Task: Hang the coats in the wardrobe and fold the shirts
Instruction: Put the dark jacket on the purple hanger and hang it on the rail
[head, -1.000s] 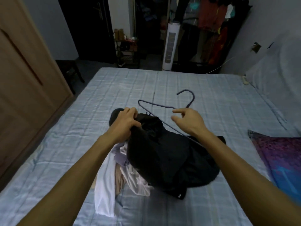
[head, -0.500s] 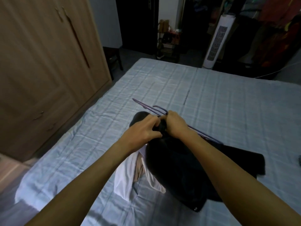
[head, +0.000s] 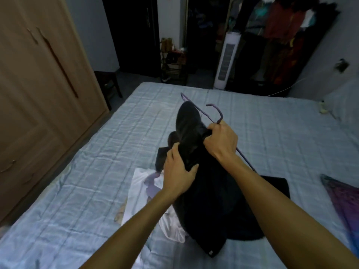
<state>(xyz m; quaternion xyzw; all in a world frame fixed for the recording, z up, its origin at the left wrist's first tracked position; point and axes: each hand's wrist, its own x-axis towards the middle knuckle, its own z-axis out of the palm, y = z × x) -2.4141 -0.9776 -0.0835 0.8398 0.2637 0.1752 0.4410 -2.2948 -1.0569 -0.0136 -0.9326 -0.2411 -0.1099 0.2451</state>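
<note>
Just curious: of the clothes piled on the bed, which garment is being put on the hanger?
The black coat, gripped by both hands; the white shirt lies flat, untouched, beside it.

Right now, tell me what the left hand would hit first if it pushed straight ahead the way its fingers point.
The left hand already grips the black coat; pushing on up and away, it would likely meet the right hand holding the hanger. Depth is uncertain.

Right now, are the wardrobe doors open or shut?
Shut, as far as visible: the wardrobe shows flat wooden door panels meeting at a seam, no interior showing.
</note>
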